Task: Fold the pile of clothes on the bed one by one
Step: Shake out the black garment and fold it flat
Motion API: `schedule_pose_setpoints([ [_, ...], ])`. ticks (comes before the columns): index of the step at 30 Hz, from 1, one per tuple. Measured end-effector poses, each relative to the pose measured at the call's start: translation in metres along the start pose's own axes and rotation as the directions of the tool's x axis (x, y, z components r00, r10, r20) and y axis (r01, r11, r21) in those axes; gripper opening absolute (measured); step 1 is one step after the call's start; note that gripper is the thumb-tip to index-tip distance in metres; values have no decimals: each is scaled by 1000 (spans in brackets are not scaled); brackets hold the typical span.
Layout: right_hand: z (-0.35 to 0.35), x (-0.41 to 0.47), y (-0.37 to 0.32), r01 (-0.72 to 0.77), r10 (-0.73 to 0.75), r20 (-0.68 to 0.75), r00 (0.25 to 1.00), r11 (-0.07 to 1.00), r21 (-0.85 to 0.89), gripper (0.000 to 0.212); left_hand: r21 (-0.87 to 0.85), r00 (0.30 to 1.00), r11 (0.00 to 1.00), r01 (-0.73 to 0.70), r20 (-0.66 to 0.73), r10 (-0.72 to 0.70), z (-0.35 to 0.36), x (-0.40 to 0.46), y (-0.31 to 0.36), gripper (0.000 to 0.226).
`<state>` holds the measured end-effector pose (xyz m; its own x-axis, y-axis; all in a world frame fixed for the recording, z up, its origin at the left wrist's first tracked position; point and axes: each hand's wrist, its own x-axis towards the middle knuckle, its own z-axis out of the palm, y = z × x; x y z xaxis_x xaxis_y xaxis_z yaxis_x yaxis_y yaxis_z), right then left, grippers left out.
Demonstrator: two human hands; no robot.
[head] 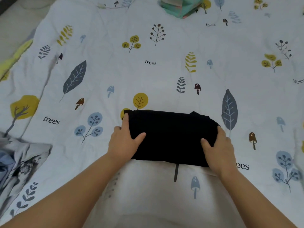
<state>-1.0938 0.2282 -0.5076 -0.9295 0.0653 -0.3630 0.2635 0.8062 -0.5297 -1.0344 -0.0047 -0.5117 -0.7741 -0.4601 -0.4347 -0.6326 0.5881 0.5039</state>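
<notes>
1. Both hands were laid on a folded black garment (171, 137), one at each end, well apart from each other.
2. At the garment's left end, the left hand (125, 142) was seen with its thumb on top of the cloth and its fingers stretched along the edge; the end was clasped between thumb and fingers.
3. At the right end, the right hand (217, 147) was placed likewise, thumb on top and fingers wrapped round the side of the fold.
4. Between the two hands the garment was spread flat on a white bedspread (164, 71) printed with leaves, mushrooms and the word "trees".
5. Well to the left of the left hand, a crumpled heap of grey and blue clothes (19, 160) was seen at the edge of view.
6. Far beyond the hands, a folded stack of teal fabric (181, 5) was set on the bedspread.
7. Nearer than the hands, a white cloth (164, 195) was spread, its far edge overlapped by the black garment.
</notes>
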Motion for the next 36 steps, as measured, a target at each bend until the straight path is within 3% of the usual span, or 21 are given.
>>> schedule_pose_setpoints([
  [4, -1, -6, -9, -45, 32, 88, 996, 988, 147, 73, -193, 999, 981, -2, 40, 10, 0, -1, 6, 93],
  [9, -11, -18, -18, -21, 1, 82, 997, 969, 244, 56, -382, 992, 924, -14, 112, 62, -13, -11, 9, 85],
  [15, -43, -52, -35, 87, -103, 37, 994, 947, 309, 38, -463, 986, 886, -22, 137, 96, -51, -52, 12, 75],
  [27, -138, -139, -140, 319, -374, 45, 926, 842, 436, 36, -620, 992, 776, -116, -114, 57, -191, -167, 37, 64],
  [36, -153, -213, -246, 473, -593, 152, 791, 749, 464, 40, -680, 959, 713, -167, -280, -42, -303, -265, 11, 62],
])
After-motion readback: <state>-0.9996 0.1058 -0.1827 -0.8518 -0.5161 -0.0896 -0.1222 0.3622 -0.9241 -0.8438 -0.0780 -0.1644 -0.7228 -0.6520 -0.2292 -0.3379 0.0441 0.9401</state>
